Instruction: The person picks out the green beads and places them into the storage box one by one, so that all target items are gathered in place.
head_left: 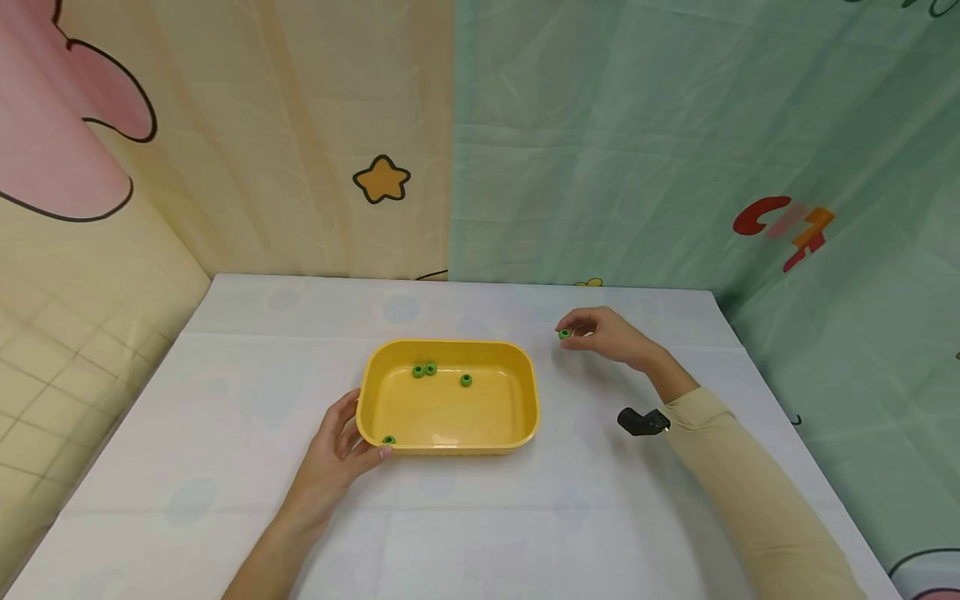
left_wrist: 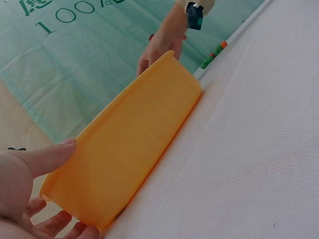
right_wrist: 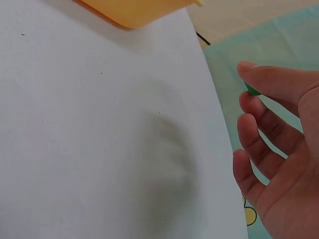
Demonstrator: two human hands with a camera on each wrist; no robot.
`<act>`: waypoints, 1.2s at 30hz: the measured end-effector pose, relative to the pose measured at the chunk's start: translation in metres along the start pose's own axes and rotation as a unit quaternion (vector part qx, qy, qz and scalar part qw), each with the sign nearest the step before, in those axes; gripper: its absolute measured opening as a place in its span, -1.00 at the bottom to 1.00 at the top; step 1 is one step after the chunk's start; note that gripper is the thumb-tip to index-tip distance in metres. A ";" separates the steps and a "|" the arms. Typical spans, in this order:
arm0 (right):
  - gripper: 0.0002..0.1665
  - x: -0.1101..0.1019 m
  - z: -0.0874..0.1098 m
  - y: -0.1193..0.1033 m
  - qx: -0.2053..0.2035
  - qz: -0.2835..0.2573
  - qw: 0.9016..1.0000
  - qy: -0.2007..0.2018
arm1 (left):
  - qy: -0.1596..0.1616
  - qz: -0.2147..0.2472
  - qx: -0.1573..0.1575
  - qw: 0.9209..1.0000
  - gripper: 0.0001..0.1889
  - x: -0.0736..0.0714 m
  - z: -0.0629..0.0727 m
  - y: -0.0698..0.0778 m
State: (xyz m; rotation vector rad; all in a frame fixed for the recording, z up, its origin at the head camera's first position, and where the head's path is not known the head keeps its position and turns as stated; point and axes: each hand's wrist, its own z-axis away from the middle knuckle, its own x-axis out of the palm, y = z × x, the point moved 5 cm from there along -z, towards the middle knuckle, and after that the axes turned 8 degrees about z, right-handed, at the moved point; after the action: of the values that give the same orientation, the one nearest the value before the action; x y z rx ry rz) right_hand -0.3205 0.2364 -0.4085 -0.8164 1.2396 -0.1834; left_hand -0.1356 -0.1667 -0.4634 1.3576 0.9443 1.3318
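A yellow plastic tray [head_left: 450, 417] with rounded corners stands on the table, several small green beads inside. Two of them [head_left: 424, 370] lie side by side near the back wall; another bead [head_left: 466, 380] is right of these, and one [head_left: 388, 439] sits in the front left corner. My left hand [head_left: 341, 446] grips the tray's left front corner, thumb at the rim and fingers around the side. Beyond the tray's right side, above the tabletop, my right hand [head_left: 603, 335] pinches a green bead [head_left: 565, 333] between thumb and index finger; the right wrist view shows only its edge.
A white patterned cloth [head_left: 465, 525] covers the table, with printed curtains [head_left: 585, 150] behind and beside it. A black device [head_left: 642, 422] is at the right wrist. In the left wrist view, a row of small green and orange things [left_wrist: 214, 55] lies beyond the tray.
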 end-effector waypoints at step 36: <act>-0.74 0.040 -0.033 -0.083 -0.101 0.004 0.991 -0.089 | -0.002 -0.003 0.007 1.000 -0.05 0.001 -0.001 0.000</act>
State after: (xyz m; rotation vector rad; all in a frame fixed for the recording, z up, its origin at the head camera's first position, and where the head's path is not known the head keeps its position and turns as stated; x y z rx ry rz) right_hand -0.3107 0.1407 -0.3890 -0.9804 1.1040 0.0219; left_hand -0.1365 -0.1652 -0.4632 1.3647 0.9563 1.3201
